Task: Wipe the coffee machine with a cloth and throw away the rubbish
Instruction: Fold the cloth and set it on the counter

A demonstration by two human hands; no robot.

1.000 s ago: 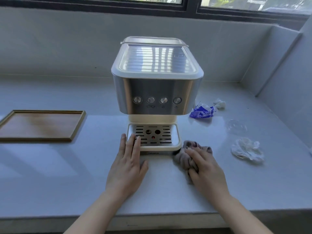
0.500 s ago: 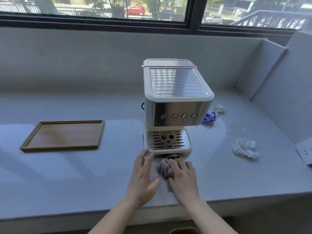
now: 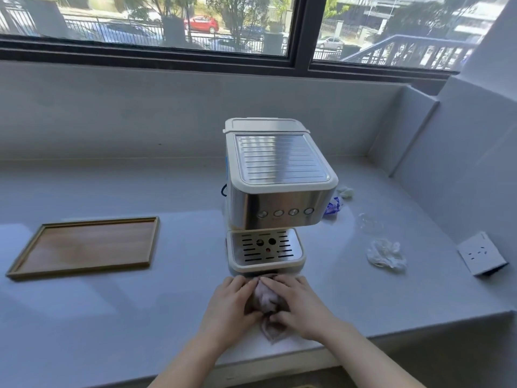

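Leftmost, a tray (image 3: 84,246) lies on the counter (image 3: 167,317). Centrally, the left hand (image 3: 228,309) and right hand (image 3: 298,305) both clutch the cloth (image 3: 265,299), touching the machine (image 3: 275,191). Rubbish (image 3: 386,254) lies right.

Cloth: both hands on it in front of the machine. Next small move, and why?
Probably lift the cloth onto the machine front and start wiping. Both the left hand and right hand are bunching it on the counter, just short of the drip tray, and it touches no machine surface yet.
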